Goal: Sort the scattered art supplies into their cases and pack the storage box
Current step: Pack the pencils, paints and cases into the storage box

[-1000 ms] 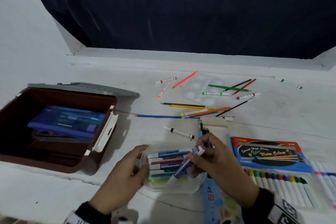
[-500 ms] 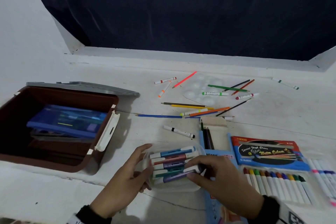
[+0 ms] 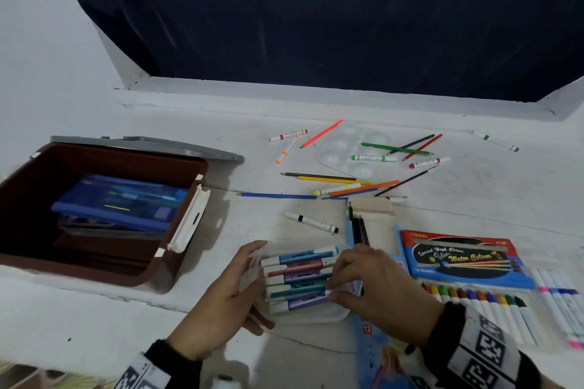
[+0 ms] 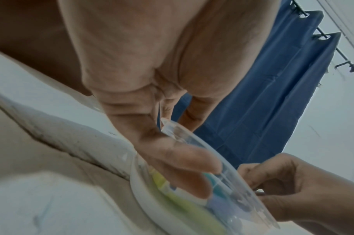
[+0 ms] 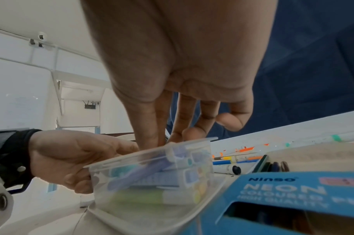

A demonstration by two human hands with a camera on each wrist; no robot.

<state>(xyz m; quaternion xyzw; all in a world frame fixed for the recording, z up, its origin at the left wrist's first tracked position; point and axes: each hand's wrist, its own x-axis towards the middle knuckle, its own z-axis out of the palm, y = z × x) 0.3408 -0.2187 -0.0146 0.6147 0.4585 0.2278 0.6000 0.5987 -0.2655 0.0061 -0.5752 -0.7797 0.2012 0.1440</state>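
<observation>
A clear plastic case [image 3: 316,317] with several metallic markers in it sits at the table's near edge. My left hand [image 3: 252,284] grips its left end, thumb on the far rim and fingers round the near side; the right wrist view shows this grip [image 5: 85,160]. My right hand [image 3: 330,290] pinches the right end of a purple marker [image 3: 303,303], which lies in the nearest row. In the right wrist view the purple marker [image 5: 139,173] slants up toward my fingertips [image 5: 151,139]. The open brown storage box [image 3: 151,275] stands at the left with a blue case [image 3: 120,205] inside.
Loose pencils and markers [image 3: 331,186] are scattered behind the case, on and around a clear palette [image 3: 347,148]. A black-capped marker [image 3: 311,222] lies just beyond it. A blue pencil box [image 3: 373,341] and a water colour pen set [image 3: 458,259] lie to the right.
My right hand has brought the purple marker down from above the case and laid it into the nearest row. The left hand kept its hold on the case's left end.
</observation>
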